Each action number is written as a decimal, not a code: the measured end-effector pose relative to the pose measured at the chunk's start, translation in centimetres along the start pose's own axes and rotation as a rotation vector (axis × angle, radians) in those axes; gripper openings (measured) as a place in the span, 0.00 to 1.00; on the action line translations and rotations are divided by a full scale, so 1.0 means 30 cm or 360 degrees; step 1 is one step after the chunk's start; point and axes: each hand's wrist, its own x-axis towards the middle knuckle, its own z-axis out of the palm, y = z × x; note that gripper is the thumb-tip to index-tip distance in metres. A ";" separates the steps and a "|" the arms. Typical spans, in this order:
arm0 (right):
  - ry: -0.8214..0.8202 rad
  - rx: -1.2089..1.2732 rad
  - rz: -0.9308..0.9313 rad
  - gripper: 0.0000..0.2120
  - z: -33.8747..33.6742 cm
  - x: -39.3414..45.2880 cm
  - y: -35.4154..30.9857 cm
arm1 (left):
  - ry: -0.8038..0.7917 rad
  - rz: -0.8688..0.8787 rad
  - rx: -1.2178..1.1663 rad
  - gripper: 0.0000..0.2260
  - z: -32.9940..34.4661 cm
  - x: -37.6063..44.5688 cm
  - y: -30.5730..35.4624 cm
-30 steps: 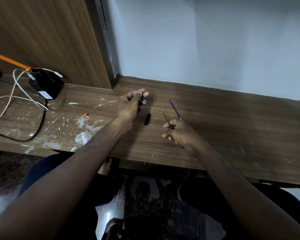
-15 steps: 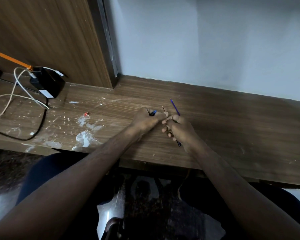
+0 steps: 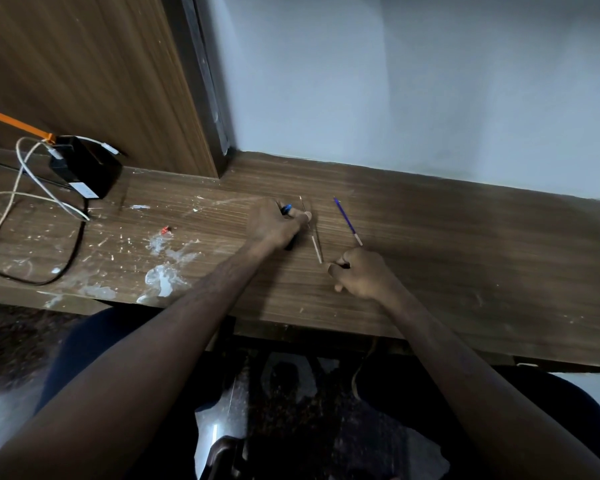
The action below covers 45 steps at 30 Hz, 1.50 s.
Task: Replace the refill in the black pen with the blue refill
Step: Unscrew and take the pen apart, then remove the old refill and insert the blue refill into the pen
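Note:
My left hand [image 3: 274, 225] rests on the wooden desk [image 3: 465, 244], closed round a dark pen piece with a blue end [image 3: 286, 208]. Its thumb and forefinger pinch a thin pale refill [image 3: 315, 242] that slants down toward my right hand. The blue refill [image 3: 346, 220] lies loose on the desk just to the right, touched by neither hand. My right hand [image 3: 361, 275] sits below both refills with its fingers curled; I see nothing in it, and its fingertips lie close to the thin refill's lower end. A small black pen part [image 3: 290, 246] pokes out from under my left hand.
At the far left a black box [image 3: 87, 168] stands with white and black cables [image 3: 21, 199] and an orange stick [image 3: 14, 123]. White paint splashes [image 3: 160, 275] mark the desk's left front. A wooden panel [image 3: 101, 81] and a pale wall [image 3: 413, 81] close off the back.
My hands met over the thin refill, then parted. The refill went from my right hand to my left hand's pinch. My right hand drew back toward the desk's front edge.

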 end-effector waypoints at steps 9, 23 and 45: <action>0.0060 -0.0188 -0.0013 0.14 -0.039 0.001 0.012 | -0.0070 0.0068 0.0069 0.13 0.008 -0.020 0.015; 0.0388 0.0177 -0.0067 0.11 0.029 0.057 0.009 | -0.0446 0.0358 0.0570 0.12 -0.022 -0.127 0.013; 0.0574 -0.0125 -0.0057 0.05 -0.178 0.095 0.068 | -0.0454 0.0395 0.0997 0.12 -0.047 -0.184 -0.008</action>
